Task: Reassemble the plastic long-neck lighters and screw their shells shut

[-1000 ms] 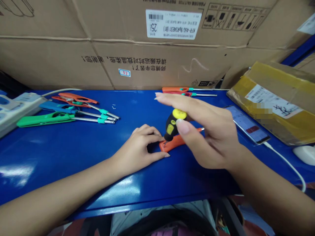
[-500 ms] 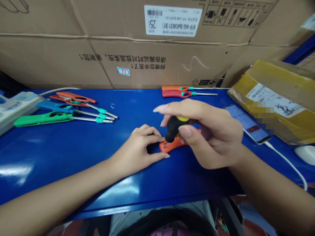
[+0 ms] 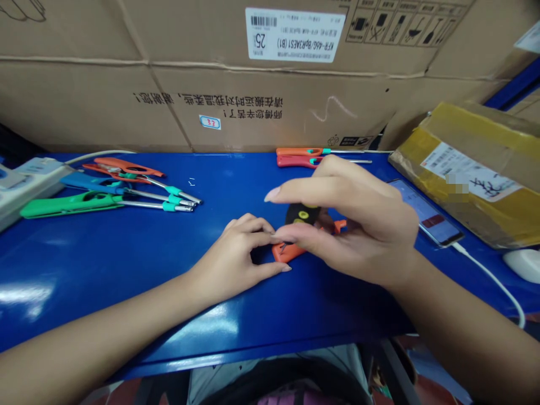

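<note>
My left hand [image 3: 242,250] rests on the blue table, its thumb and forefinger closed around the near end of an orange lighter casing [image 3: 287,253]. Over that casing, my right hand [image 3: 358,225] has its fingers curled about a stubby screwdriver [image 3: 301,215] with a black and yellow handle. The screwdriver's thin shaft points down at the casing's left end; whether the tip sits in a screw I cannot tell. The right thumb crosses in front of the handle, and the right hand hides much of the casing.
On the left lie green [image 3: 71,204], blue [image 3: 93,181] and orange [image 3: 126,167] lighters beside a white power strip [image 3: 37,174]. Small pins [image 3: 191,181] lie near them. More lighters [image 3: 297,161] lie at the back. A phone [image 3: 430,216] and taped box [image 3: 468,174] stand right; a big carton [image 3: 169,112] backs the table.
My right fingers have shifted round the screwdriver: the thumb has slid left across the handle, which shows a different side. My left hand and the casing have stayed put.
</note>
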`<state>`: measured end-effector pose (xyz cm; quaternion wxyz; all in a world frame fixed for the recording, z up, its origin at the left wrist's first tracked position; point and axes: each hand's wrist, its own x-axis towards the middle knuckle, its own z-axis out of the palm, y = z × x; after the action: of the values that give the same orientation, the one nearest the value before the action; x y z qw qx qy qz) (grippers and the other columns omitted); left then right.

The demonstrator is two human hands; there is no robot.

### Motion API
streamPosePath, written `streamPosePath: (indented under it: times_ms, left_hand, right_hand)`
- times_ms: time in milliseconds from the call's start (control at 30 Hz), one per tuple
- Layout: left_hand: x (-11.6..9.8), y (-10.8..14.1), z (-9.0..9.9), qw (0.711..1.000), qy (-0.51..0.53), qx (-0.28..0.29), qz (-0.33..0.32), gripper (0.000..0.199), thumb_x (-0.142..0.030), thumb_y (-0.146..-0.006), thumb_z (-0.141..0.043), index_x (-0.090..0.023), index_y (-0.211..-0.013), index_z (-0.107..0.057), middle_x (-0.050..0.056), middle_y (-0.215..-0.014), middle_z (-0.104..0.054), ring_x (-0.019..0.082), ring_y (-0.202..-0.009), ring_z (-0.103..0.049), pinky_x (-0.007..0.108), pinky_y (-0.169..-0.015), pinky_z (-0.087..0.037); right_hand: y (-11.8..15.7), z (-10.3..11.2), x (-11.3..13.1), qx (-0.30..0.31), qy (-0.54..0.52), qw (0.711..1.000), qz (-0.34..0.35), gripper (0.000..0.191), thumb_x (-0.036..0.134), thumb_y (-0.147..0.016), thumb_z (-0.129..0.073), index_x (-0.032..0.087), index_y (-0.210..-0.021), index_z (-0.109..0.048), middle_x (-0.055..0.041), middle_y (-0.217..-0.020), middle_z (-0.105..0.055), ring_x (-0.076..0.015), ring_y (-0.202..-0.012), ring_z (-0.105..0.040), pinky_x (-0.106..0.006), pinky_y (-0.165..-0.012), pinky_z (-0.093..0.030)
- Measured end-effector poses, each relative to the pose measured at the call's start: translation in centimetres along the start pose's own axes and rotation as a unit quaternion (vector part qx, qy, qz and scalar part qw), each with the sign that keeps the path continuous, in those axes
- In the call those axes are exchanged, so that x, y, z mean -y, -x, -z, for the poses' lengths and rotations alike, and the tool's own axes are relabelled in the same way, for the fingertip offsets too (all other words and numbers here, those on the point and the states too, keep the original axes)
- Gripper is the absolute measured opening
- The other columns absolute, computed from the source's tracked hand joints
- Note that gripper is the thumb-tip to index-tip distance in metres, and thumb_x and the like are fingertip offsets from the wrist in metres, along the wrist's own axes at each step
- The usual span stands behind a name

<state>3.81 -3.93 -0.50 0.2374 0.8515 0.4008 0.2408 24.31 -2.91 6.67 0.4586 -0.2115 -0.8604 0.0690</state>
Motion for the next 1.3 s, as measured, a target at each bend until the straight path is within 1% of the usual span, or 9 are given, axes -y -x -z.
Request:
streamPosePath:
  times_ms: [133,300,500,667,800,1000,1067,1200,1300]
  left_hand:
    - [0.1,0.0,0.0,1.000,0.005,-0.005,-0.016,0.029,-0.043,-0.084,-0.077,-0.024,-0.104,-0.073,0.005,-0.108,-0.070,0.026,-0.103,-0.061,0.047,-0.094,-0.047]
    - [-0.2,0.0,0.1,1.000,0.011,0.003,0.010,0.024,-0.041,-0.083,-0.078,-0.021,-0.096,-0.073,0.005,-0.106,-0.069,0.025,-0.101,-0.060,0.043,-0.090,-0.049]
    - [-0.1,-0.2,0.0,1.000,0.000,-0.006,-0.010,0.027,-0.043,-0.083,-0.078,-0.022,-0.099,-0.073,0.005,-0.103,-0.070,0.026,-0.098,-0.061,0.046,-0.091,-0.049]
    - [-0.2,-0.1,0.0,1.000,0.010,-0.008,0.007,0.024,-0.041,-0.082,-0.079,-0.021,-0.095,-0.074,0.005,-0.104,-0.070,0.027,-0.102,-0.061,0.045,-0.090,-0.050]
    - [-0.2,-0.2,0.1,1.000,0.018,-0.001,0.007,0.026,-0.041,-0.082,-0.078,-0.022,-0.100,-0.074,0.005,-0.104,-0.070,0.027,-0.104,-0.062,0.046,-0.092,-0.051]
    - [-0.3,-0.2,0.0,0.999,0.025,-0.002,0.025,0.025,-0.043,-0.082,-0.078,-0.022,-0.095,-0.072,0.005,-0.105,-0.070,0.026,-0.102,-0.062,0.045,-0.092,-0.052]
    - [-0.3,-0.2,0.0,0.999,0.027,-0.001,0.028,0.026,-0.043,-0.082,-0.078,-0.021,-0.094,-0.072,0.006,-0.106,-0.070,0.026,-0.103,-0.062,0.045,-0.091,-0.052]
    - [-0.3,-0.2,0.0,0.999,0.033,0.003,0.017,0.025,-0.041,-0.082,-0.078,-0.022,-0.096,-0.074,0.006,-0.104,-0.070,0.028,-0.107,-0.061,0.047,-0.093,-0.052]
    - [-0.4,-0.2,0.0,0.999,0.026,0.000,0.020,0.022,-0.040,-0.082,-0.078,-0.022,-0.095,-0.074,0.005,-0.104,-0.070,0.027,-0.106,-0.061,0.046,-0.093,-0.052]
  right_hand:
    - [-0.1,0.2,0.0,0.050,-0.021,0.998,-0.010,0.031,0.023,-0.103,-0.043,0.022,-0.128,-0.062,-0.0042,-0.125,-0.070,-0.0192,-0.115,-0.065,-0.039,-0.102,-0.056]
    - [0.1,0.2,-0.2,0.003,-0.018,1.000,0.013,0.021,0.025,-0.091,-0.070,0.019,-0.112,-0.067,0.0008,-0.099,-0.074,-0.0129,-0.079,-0.064,-0.029,-0.077,-0.061]
    - [0.3,0.6,-0.4,0.077,-0.019,0.997,-0.010,0.037,0.022,-0.102,-0.046,0.022,-0.138,-0.054,-0.0040,-0.120,-0.070,-0.0174,-0.109,-0.065,-0.035,-0.096,-0.058]
    - [0.2,0.7,-0.4,0.030,0.009,0.999,0.017,0.020,0.028,-0.094,-0.067,0.023,-0.112,-0.065,0.0005,-0.099,-0.073,-0.0146,-0.087,-0.066,-0.030,-0.085,-0.060]
    - [0.3,0.9,-0.4,0.090,-0.014,0.996,0.004,0.030,0.025,-0.101,-0.052,0.019,-0.130,-0.058,-0.0057,-0.126,-0.068,-0.0192,-0.118,-0.062,-0.036,-0.103,-0.054]
    - [0.3,0.8,-0.5,0.070,-0.001,0.997,0.021,0.028,0.040,-0.098,-0.060,0.023,-0.120,-0.064,-0.0010,-0.101,-0.072,-0.0163,-0.096,-0.068,-0.032,-0.087,-0.060]
    - [0.3,0.9,-0.5,0.074,-0.009,0.997,0.025,0.031,0.041,-0.100,-0.055,0.022,-0.123,-0.063,-0.0021,-0.106,-0.072,-0.0170,-0.101,-0.068,-0.033,-0.091,-0.059]
    - [0.3,1.1,-0.3,0.125,-0.017,0.992,0.014,0.036,0.022,-0.102,-0.045,0.022,-0.137,-0.053,-0.0029,-0.127,-0.067,-0.0165,-0.119,-0.063,-0.034,-0.103,-0.055]
    - [0.2,0.8,-0.2,0.102,-0.001,0.995,0.010,0.031,0.027,-0.100,-0.056,0.022,-0.130,-0.058,-0.0016,-0.113,-0.071,-0.0151,-0.105,-0.067,-0.029,-0.093,-0.059]
